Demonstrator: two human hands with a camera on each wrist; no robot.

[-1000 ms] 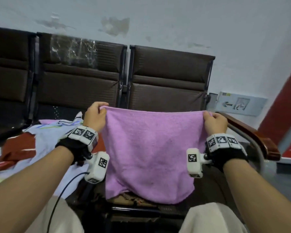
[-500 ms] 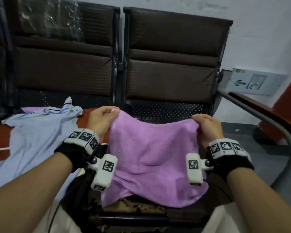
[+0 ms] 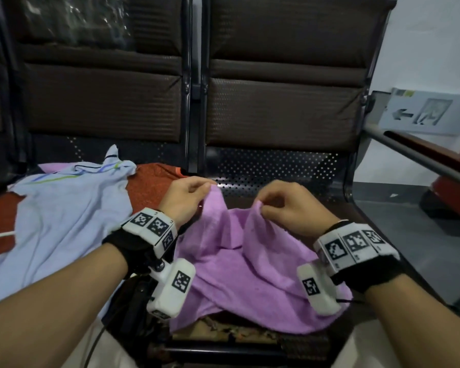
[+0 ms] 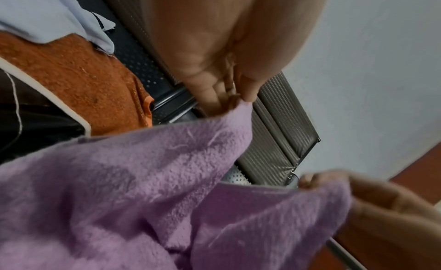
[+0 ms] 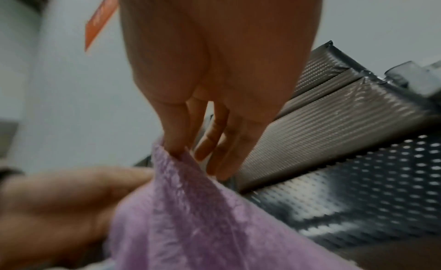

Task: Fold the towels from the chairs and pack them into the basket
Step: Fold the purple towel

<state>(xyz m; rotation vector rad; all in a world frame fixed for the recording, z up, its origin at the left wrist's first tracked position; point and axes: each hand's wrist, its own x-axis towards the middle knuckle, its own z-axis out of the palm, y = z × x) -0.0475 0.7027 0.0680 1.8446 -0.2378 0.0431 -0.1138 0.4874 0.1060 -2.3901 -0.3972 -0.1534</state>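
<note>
I see my left hand (image 3: 186, 199) pinching one top corner of the purple towel (image 3: 250, 266) between thumb and fingers, and my right hand (image 3: 290, 208) pinching the other corner the same way; both grips are closed on the cloth. The towel's lower part lies slumped on the seat of the right chair (image 3: 282, 107), with its front edge hanging over the seat's lip.

A second ago the towel hung stretched flat between my hands, held up high and wide apart in front of the chair back. Half a second ago it had dropped to seat level, still spread. Now the two hands have come in toward each other, close together but not touching, and the cloth between them has gone slack, sagging into a deep fold between the two raised corners. The head view has also tilted further down.

On the left chair's seat the light blue cloth (image 3: 64, 208) and the orange towel (image 3: 149, 187) under it lie where they lay before. From the left wrist view the orange towel sits just beside the purple one.
</note>
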